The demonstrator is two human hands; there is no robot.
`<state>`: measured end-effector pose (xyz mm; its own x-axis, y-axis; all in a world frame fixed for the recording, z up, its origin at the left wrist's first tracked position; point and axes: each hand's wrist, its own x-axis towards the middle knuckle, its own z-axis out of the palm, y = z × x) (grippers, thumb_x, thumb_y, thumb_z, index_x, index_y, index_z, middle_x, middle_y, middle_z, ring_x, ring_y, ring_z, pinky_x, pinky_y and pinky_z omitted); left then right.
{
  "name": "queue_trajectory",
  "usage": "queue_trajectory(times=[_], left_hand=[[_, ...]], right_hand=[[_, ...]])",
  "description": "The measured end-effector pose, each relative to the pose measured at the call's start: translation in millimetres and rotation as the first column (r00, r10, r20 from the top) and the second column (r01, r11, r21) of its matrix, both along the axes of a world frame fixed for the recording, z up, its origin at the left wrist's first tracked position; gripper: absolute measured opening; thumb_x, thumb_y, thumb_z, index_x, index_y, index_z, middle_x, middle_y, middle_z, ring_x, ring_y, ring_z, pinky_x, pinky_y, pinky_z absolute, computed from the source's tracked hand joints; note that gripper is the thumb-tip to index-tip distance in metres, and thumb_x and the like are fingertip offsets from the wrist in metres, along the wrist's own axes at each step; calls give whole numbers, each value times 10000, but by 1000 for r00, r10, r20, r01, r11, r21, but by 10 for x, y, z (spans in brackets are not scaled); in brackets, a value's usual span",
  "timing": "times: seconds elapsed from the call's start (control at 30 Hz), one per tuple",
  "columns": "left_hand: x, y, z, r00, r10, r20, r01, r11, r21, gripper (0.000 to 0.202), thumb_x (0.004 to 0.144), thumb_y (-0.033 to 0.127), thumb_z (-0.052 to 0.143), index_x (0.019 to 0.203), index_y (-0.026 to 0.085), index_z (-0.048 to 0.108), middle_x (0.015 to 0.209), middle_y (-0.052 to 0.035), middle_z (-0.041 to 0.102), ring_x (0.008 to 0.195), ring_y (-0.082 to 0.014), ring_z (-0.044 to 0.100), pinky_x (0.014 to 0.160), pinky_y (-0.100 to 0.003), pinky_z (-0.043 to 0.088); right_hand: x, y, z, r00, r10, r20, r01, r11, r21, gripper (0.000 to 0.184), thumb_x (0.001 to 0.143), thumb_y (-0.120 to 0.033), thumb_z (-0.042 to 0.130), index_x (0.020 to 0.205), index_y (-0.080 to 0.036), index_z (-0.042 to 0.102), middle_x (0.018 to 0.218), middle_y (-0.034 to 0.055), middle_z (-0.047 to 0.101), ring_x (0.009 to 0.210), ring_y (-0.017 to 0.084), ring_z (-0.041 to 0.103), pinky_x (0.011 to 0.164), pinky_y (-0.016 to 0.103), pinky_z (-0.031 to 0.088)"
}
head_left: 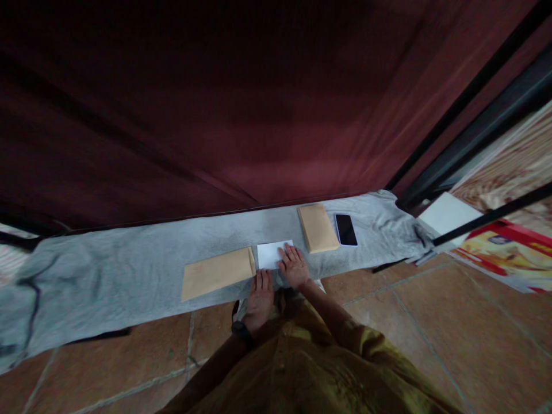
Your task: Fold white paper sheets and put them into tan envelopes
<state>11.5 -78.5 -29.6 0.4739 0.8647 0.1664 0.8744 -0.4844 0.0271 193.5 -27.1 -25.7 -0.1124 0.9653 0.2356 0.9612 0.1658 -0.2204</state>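
A white sheet of paper (268, 255), perhaps folded, lies flat on the grey cloth. My right hand (294, 267) rests on its right part with the fingers stretched out. At the paper's lower left edge, my left hand (261, 296) lies with its fingers extended, close to the open end of a brown envelope (218, 274). That envelope lies flat to the left of the paper. To the right, a stack of brown envelopes (318, 229) sits beside a phone (346, 230) with a dark screen. Neither hand grips anything.
The grey cloth (129, 270) covers a long narrow surface against a dark red panel (267, 144). Dark metal bars (474, 98) slant at the right. A red and yellow printed box or packet (509, 253) and a white board (451, 218) are beyond the right end. Below is a tiled floor (388, 322).
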Motion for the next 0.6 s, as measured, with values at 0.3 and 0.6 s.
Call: queue_trajectory(times=[0.3, 0.6], left_hand=[[-86, -110, 212, 999, -19, 27, 18, 1000, 25, 722, 942, 205, 441, 1612, 99, 192, 1622, -199, 366, 1529, -332, 287, 1209, -513, 332], [-860, 696, 749, 986, 163, -30, -165, 946, -280, 1118, 767, 526, 749, 1634, 206, 120, 1692, -214, 142, 1566, -391, 119, 1220, -617, 169]], right_hand=[[-1, -24, -11, 1000, -11, 16, 10, 1000, 30, 530, 1051, -422, 451, 1531, -196, 457, 1618, 139, 386, 1470, 283, 388, 1201, 460, 268], [-22, -35, -37, 1000, -17, 18, 16, 999, 48, 525, 1053, -387, 446, 1538, -186, 445, 1618, 136, 388, 1469, 281, 383, 1210, 466, 252]])
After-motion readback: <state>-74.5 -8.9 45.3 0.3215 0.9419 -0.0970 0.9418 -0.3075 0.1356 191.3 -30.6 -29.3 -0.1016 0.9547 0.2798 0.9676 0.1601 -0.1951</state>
